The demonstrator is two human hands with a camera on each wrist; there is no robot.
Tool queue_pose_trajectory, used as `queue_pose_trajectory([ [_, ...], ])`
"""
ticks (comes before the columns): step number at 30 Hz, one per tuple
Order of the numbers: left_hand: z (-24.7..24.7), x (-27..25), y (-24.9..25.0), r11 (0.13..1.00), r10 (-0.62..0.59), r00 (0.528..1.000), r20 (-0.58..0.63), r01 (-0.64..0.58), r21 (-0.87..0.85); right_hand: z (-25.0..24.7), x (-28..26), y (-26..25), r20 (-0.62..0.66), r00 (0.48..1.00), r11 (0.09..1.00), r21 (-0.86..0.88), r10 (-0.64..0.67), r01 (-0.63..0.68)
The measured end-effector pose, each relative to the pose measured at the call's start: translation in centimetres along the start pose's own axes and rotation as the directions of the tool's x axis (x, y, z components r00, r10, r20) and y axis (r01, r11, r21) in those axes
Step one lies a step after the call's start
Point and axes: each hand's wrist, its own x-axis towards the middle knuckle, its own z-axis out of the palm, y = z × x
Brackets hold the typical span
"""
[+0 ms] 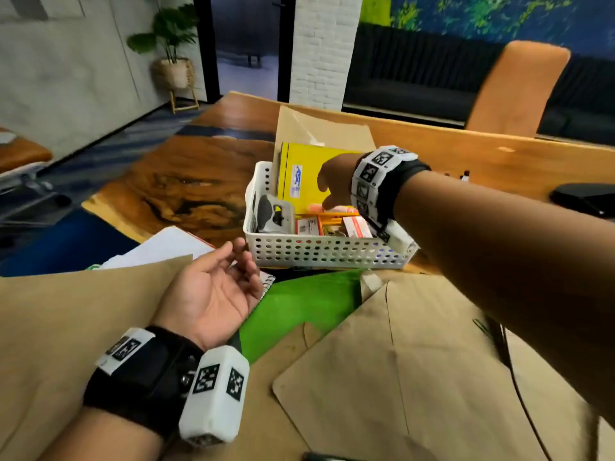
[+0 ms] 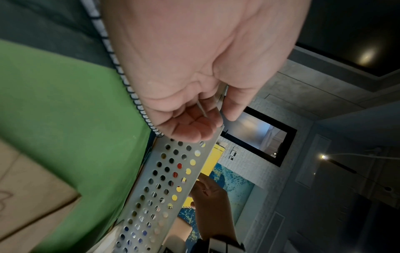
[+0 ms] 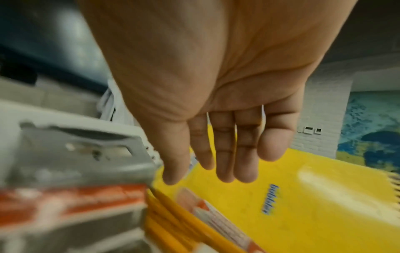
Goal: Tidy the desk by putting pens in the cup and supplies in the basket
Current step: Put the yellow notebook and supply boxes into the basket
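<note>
A white perforated basket (image 1: 326, 252) (image 2: 164, 179) stands on the wooden desk. In it are an upright yellow notebook (image 1: 299, 181) (image 3: 281, 196), a grey stapler (image 1: 271, 214) (image 3: 82, 154), yellow pencils (image 1: 329, 219) (image 3: 164, 214) and small red-and-white boxes (image 1: 307, 226). My right hand (image 1: 327, 197) (image 3: 216, 167) hovers over the basket's contents with straight fingers and holds nothing. My left hand (image 1: 233, 261) (image 2: 207, 119) lies palm up by the basket's near left corner. Its fingers are loosely curled, their tips at the corner. No cup is in view.
Brown envelopes (image 1: 416, 361) (image 1: 66, 311) cover the near desk, with a green folder (image 1: 299, 304) between them and white paper (image 1: 166, 244) at left. A black cable (image 1: 519, 377) crosses the right envelope. A black object (image 1: 585, 197) lies far right; an orange chair (image 1: 519, 88) stands behind.
</note>
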Motion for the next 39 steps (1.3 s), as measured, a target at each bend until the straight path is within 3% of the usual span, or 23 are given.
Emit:
queue_pose_trajectory([
  [3,-0.2,-0.3,0.1,1.000,0.017,1.000,0.000,-0.017,0.021,-2.8,-5.2,-2.3,-0.108,0.993,0.995,0.091,-0.038,0.048],
  [5,-0.3,-0.2,0.2,0.999,0.020,1.000,0.000,-0.020,0.035,-4.2,-10.3,-4.5,-0.104,0.986,0.988,0.077,-0.128,0.136],
  [7,-0.4,-0.2,0.1,0.999,0.014,1.000,-0.003,-0.014,0.039,-4.1,-15.5,-6.7,0.063,0.958,0.959,0.063,-0.279,0.275],
  [9,-0.4,-0.3,0.0,0.999,0.016,1.000,-0.011,-0.015,0.038,-2.9,-20.1,-8.6,0.260,0.873,0.911,0.109,-0.412,0.397],
  [11,-0.2,-0.5,-0.1,0.999,0.023,1.000,-0.015,-0.022,0.045,-0.9,-23.3,-10.0,0.397,0.786,0.881,0.220,-0.473,0.419],
  [13,-0.1,-0.5,-0.1,0.998,0.035,0.999,-0.014,-0.035,0.045,0.9,-25.1,-11.1,0.397,0.775,0.866,0.314,-0.491,0.388],
  [15,-0.1,-0.7,0.0,0.998,0.046,0.999,-0.006,-0.046,0.036,1.9,-25.9,-11.8,0.347,0.808,0.863,0.361,-0.476,0.353],
  [19,-0.1,-0.8,0.0,0.998,0.045,0.999,-0.013,-0.044,0.035,2.4,-24.1,-9.8,0.314,0.873,0.906,0.325,-0.373,0.270],
  [23,0.2,-0.9,0.0,0.999,0.033,0.999,-0.033,-0.032,0.025,0.7,-19.6,-4.4,0.144,0.973,0.968,0.200,-0.179,0.148],
  [25,0.2,-0.8,0.0,0.999,0.025,0.999,-0.035,-0.024,0.024,-0.6,-16.3,-1.6,0.045,0.997,0.990,0.125,-0.063,0.057],
  [29,0.2,-0.4,-0.1,1.000,0.017,0.999,-0.040,-0.017,0.002,-2.6,-9.7,2.0,-0.004,0.995,0.995,-0.008,0.102,-0.102],
  [35,0.0,-0.1,-0.2,1.000,0.014,0.999,-0.029,-0.015,-0.024,-1.0,-1.1,2.2,0.155,0.984,0.991,-0.112,0.084,-0.067],
  [39,-0.1,-0.1,-0.2,0.999,0.011,1.000,-0.017,-0.012,-0.033,-0.2,0.6,2.1,0.111,0.986,0.988,-0.101,0.127,-0.116],
])
